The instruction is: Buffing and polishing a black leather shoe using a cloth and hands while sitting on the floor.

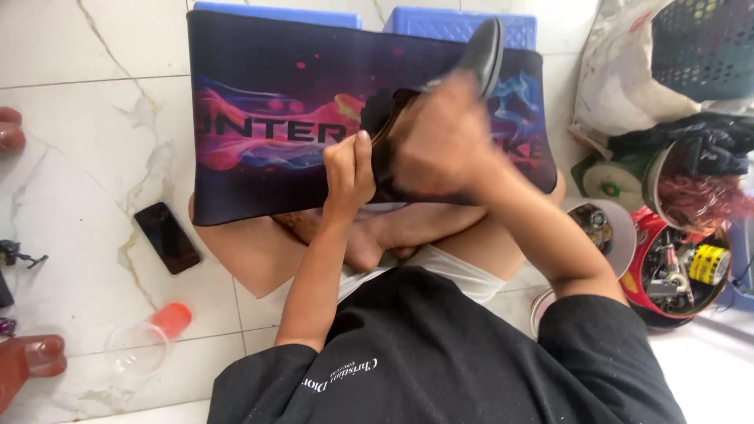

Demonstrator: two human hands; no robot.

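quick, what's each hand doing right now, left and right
Left hand: closed in a fist against the dark shoe, apparently gripping its opening.
Right hand: wrapped around the shoe's middle, holding it; blurred.

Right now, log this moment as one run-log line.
left hand: fist at shoe's heel end | right hand: grips black shoe, blurred | under: printed mat | floor: phone, tipped cup

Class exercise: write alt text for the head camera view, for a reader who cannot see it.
A person sitting cross-legged on a marble floor holds a black shoe in the right hand while the closed left hand presses against it, above a colourful mat on blue stools. A phone and a tipped plastic cup lie at the left.
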